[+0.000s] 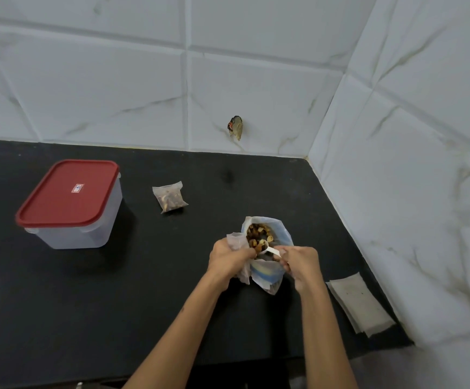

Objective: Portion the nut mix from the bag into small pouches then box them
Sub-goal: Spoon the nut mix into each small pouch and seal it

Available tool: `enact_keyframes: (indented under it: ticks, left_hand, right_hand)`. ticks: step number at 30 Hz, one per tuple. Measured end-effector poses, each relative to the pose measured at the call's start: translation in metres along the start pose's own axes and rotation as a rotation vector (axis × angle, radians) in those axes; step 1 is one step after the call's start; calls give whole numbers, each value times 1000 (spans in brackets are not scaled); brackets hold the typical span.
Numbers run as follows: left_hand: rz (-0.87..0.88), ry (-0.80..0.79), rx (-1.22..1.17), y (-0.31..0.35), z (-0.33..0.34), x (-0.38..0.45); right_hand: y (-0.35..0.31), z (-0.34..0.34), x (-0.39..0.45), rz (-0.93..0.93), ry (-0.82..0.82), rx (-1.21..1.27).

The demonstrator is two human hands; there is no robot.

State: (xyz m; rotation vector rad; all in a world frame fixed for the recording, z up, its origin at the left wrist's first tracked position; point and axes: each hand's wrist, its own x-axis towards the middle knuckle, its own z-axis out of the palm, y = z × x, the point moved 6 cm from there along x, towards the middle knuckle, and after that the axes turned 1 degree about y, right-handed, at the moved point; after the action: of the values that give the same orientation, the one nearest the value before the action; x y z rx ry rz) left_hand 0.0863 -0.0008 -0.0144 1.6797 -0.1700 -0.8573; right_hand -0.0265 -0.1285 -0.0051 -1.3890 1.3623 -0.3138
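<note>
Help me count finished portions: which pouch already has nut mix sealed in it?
The small pouch lying alone beside the red-lidded box. The pouches stacked by the wall are flat and empty.

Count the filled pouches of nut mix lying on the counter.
1: a filled pouch lies on the black counter between the red-lidded box and the open bag. The box may hide more.

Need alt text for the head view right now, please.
Right hand holds a white plastic scoop in an open clear bag of nut mix; left hand grips a small clear pouch beside it on the black counter.
</note>
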Motion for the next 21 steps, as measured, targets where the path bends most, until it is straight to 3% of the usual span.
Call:
enact_keyframes:
  ticks: [8,12,16,21]
  left_hand:
    - [52,17,133,5,-4,-1]
    - [263,200,383,33,-14,-14]
    - [418,236,440,51,-9,-27]
    - [410,179,457,52,2,-27]
  right_hand:
    - [3,-4,-2,77,8,185]
    - [3,-15,-3,77,112,202]
    - [-1,-24,-8,76,118,250]
    - [-31,-40,-31,-105,84,334]
